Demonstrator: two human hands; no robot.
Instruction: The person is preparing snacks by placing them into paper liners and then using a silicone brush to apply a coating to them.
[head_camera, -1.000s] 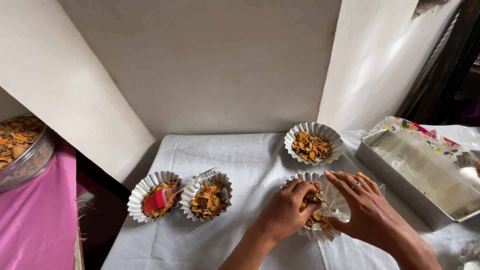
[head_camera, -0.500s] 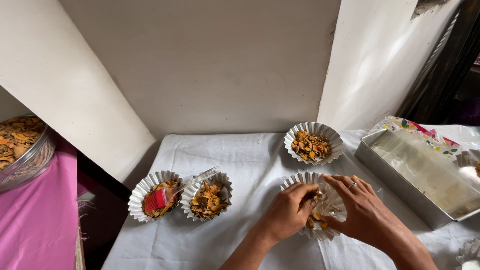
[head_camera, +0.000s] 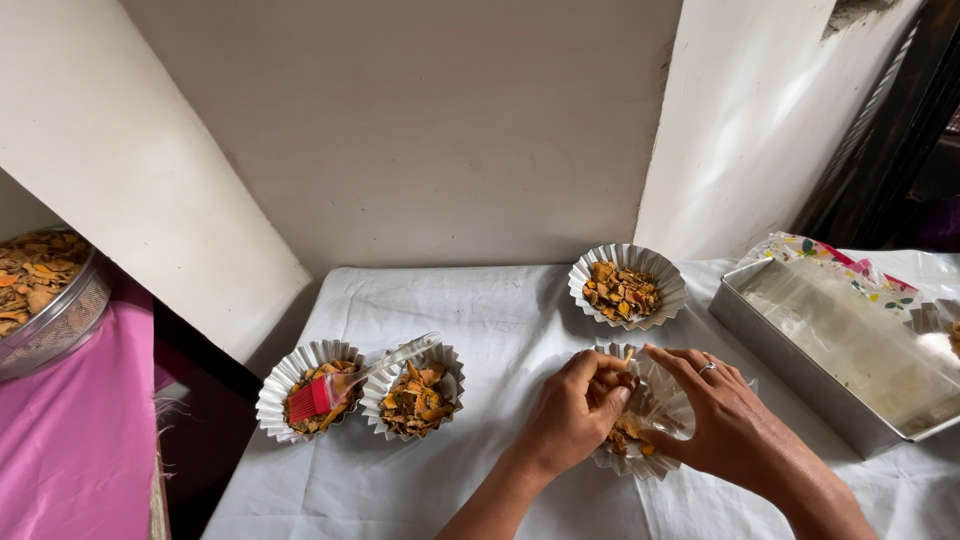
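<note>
Both hands work at a pleated paper cup (head_camera: 655, 452) of orange-brown dried pieces near the front of a table covered with a white cloth (head_camera: 500, 320). The left hand (head_camera: 575, 415) has its fingers curled together, pinching into the pieces at the cup's left side. The right hand (head_camera: 725, 420), a ring on one finger, cups the right wall with fingers slightly spread and bent. A second filled cup (head_camera: 627, 287) stands just behind, and two more (head_camera: 412, 390) sit well to the left, one holding a red brush (head_camera: 330, 392). A metal tray (head_camera: 835, 350) lies at the right, a metal bowl (head_camera: 45, 300) far left.
</note>
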